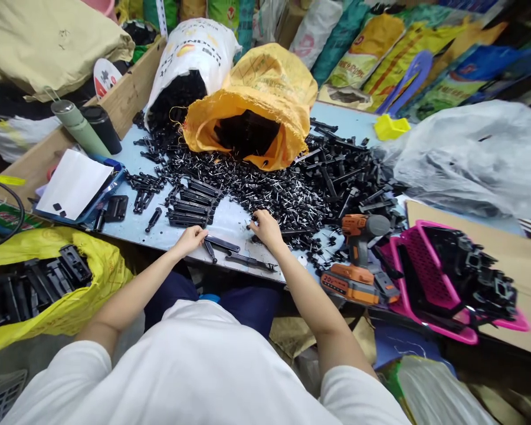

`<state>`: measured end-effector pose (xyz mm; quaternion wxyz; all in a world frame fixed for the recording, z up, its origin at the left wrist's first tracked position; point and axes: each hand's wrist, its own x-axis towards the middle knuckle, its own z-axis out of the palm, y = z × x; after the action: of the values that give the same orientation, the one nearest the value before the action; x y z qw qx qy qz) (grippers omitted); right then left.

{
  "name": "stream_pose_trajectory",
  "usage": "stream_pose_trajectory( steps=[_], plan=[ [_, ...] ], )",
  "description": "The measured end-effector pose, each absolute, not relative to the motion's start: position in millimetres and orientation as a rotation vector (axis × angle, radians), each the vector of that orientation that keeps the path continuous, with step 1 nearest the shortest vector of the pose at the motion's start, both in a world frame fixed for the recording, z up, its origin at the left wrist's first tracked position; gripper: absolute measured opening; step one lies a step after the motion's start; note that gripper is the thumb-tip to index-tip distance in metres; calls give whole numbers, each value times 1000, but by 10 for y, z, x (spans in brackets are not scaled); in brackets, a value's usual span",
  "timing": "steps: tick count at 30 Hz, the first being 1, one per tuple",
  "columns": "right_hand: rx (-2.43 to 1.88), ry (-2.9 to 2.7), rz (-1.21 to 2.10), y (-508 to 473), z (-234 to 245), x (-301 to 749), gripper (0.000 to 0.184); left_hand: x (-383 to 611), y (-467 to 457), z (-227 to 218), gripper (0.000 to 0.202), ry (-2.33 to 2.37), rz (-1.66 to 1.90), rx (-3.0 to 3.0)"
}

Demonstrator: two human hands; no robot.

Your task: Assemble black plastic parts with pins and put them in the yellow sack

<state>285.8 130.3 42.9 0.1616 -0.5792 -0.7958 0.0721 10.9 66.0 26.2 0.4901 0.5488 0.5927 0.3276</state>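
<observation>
My left hand [193, 240] is closed in a pinch at the table's front edge, its fingertips on the end of a narrow black plastic strip [210, 251]. Beside it lies a longer black strip [223, 244], and another long black piece [251, 262] rests along the edge. My right hand [266, 229] is pinched at the near side of a heap of small black parts with metal pins [265, 189]; a small dark part shows at its fingertips. Beyond my left hand, several long black pieces [194, 203] lie stacked in a row.
An orange sack [287, 88] and a white sack [199, 44] open onto the heap. At right are a cordless drill [354, 265] and a pink basket [418, 260] of black parts. A yellow bag [110, 274] stands at left, near a blue tray [86, 209] and a green bottle [77, 127].
</observation>
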Motion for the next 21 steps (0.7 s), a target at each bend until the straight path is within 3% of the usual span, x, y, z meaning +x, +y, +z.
stream_pose_trajectory(
  steps=[9,13,15,21],
  plan=[
    [-1571,-2159,340,1180,566,2967,27,106,681,159,31,1750,674,1408],
    [-1450,-2181,637,991,545,2884,23,97,669,73,51,1885,756,1323],
    [-1426,-2191,769,857,513,2819,20,75,662,41,51,1860,709,1318],
    [-1389,-2493,554,576,611,2694,21,180,526,117,34,1845,766,1863]
  ],
)
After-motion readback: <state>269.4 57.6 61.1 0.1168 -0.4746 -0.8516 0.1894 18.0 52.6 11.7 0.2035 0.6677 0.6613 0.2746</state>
